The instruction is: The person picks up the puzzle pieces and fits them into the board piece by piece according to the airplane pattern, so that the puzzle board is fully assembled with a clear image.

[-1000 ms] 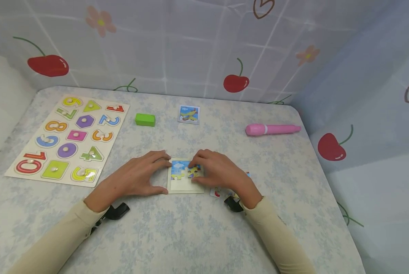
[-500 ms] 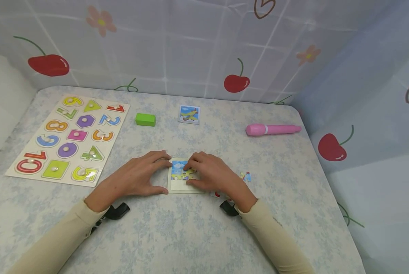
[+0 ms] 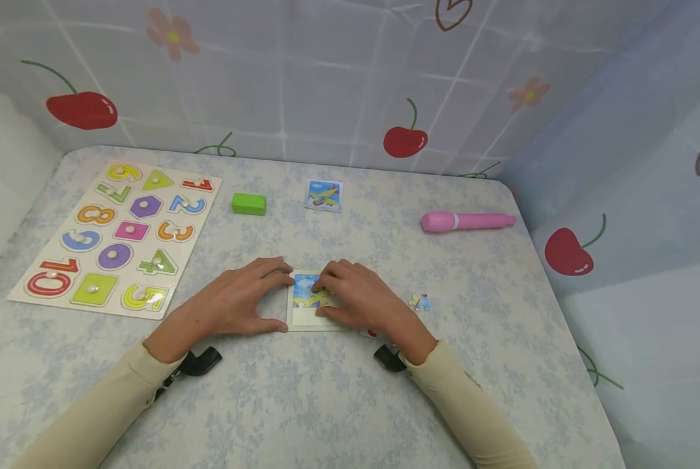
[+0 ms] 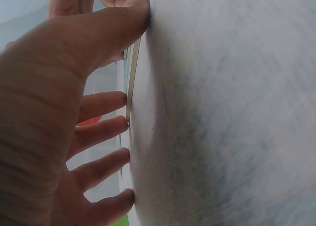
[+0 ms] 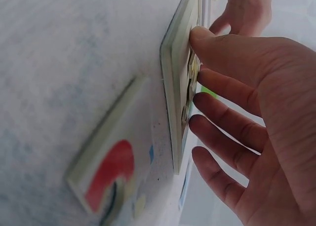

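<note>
A small cream puzzle board point(image 3: 302, 320) lies on the table, with blue-sky and yellow pieces point(image 3: 304, 291) along its upper part and its lower strip bare. My left hand point(image 3: 235, 299) rests at its left side, fingers spread, thumb point(image 4: 136, 11) touching the edge near the lower corner. Over the right half, my right hand point(image 3: 364, 296) pinches a yellowish puzzle piece point(image 3: 320, 298) between thumb and index finger, low against the laid pieces. That hand partly covers the piece. The other fingers point(image 5: 217, 137) are spread above the board.
Loose puzzle pieces point(image 3: 423, 302) lie right of my right wrist; one with red print point(image 5: 116, 162) sits beside the board. Further back are an airplane picture card point(image 3: 323, 196), a green block point(image 3: 248, 204) and a pink pen-like stick point(image 3: 467, 221). A number-and-shape board point(image 3: 106, 208) lies left.
My right hand has slid left across the board with the puzzle piece, which now sits against the left pieces. Loose pieces at the right are uncovered. The left hand has stayed still.
</note>
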Demonstrator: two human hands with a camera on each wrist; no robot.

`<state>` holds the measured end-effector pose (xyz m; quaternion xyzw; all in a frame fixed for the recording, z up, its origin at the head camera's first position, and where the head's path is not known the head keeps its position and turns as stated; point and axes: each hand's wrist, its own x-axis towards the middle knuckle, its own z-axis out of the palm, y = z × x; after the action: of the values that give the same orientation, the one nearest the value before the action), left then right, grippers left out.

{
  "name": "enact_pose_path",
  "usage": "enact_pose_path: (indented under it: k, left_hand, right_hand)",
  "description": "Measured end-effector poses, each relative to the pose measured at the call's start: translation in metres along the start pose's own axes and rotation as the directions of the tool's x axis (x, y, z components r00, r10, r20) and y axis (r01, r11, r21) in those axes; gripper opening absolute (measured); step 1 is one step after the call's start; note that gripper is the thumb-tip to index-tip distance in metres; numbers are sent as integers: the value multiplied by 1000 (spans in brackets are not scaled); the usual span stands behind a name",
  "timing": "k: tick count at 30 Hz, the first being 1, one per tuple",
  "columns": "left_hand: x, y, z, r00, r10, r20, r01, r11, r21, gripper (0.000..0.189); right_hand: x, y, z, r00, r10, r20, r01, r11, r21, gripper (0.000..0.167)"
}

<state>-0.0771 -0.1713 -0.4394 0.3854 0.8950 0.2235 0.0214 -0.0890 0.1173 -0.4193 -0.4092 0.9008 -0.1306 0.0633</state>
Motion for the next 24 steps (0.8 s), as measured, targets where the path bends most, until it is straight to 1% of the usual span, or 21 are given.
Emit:
enact_pose_path:
  k: [5,12,17,24]
  left_hand:
    - [0,0,0,1000,-5,3,5,1000,0,79]
    - [1,1,-1,1000,-4,3,4,1000,-6,78]
    - [0,0,0,1000,-3,3,3,1000,-3,78]
    - [0,0,0,1000,1,1,-1,1000,4,78]
  right_hand:
    - [1,0,0,1000,3,1,-3,1000,1,34]
    - [-1,1,0,1000,-2,-8,2,1000,10,28]
    - [0,1,0,1000,-4,-3,4,1000,21,30]
    - [-3,8,-10,998,6,-65,-1,998,69,35]
